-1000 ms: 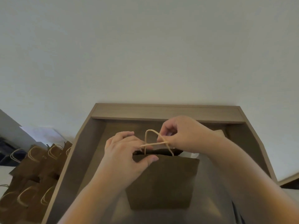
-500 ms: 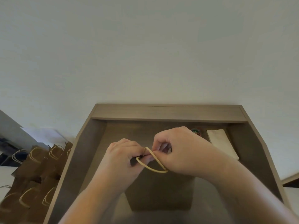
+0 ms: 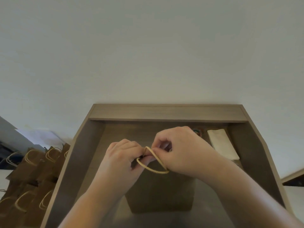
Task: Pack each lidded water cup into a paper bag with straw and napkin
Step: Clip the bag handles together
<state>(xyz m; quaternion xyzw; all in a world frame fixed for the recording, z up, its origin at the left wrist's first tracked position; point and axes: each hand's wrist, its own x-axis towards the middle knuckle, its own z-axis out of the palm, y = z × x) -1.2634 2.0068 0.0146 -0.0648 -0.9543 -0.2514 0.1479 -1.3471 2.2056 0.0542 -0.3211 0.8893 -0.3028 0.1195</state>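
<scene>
A brown paper bag [image 3: 160,193] stands upright in the middle of a recessed wooden counter [image 3: 166,112]. Its tan twine handle [image 3: 152,168] loops forward over the bag's top edge. My left hand [image 3: 122,159] grips the bag's top at the left, fingers curled. My right hand [image 3: 184,152] pinches the top and the handle from the right. Both hands meet over the bag's mouth and hide what is inside. No cup or straw shows. A stack of white napkins [image 3: 221,145] lies at the back right.
Several brown paper bags [image 3: 34,175] with twine handles stand packed together to the left of the counter. A small colourful object [image 3: 198,131] sits behind my right hand beside the napkins. The counter has raised side walls and a back ledge against a plain wall.
The bag's top has been pressed shut and lowered; the handle, upright a second ago, now lies folded forward. Both hands have come down and closer together, uncovering the napkins.
</scene>
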